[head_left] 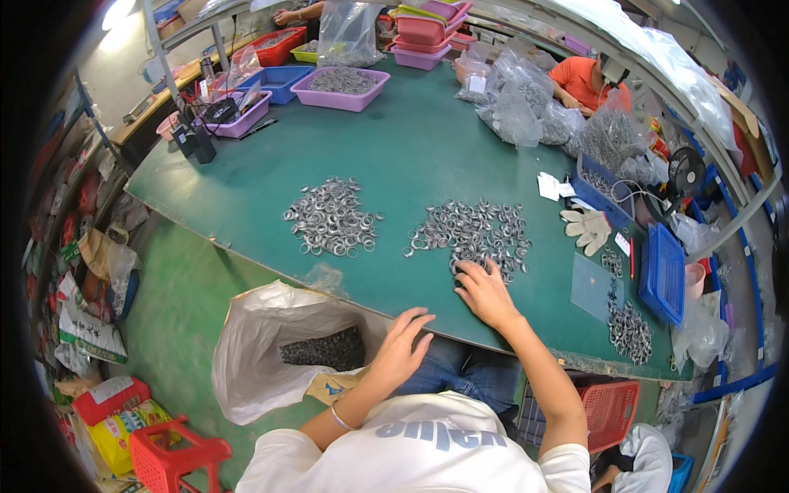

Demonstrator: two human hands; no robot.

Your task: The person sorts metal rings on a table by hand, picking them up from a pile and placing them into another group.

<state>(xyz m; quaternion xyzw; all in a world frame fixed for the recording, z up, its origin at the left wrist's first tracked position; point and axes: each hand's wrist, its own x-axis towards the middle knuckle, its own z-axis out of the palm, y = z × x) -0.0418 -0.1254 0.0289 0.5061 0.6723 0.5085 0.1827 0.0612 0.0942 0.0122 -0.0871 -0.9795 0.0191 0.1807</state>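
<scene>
Several things crowd the right of the frame: I see a glove [585, 230], a fan [686, 172] and blue trays [662, 275]. At lower left of centre, a sack [251, 349] gapes just beside the table [394, 156]; near it, the left hand [399, 352] hangs open. The rings [472, 230], grey and dully shiny, overlap loosely at centre. The right hand [486, 296] touches their lower edge, fingers bent; I cannot tell whether it grips any.
</scene>
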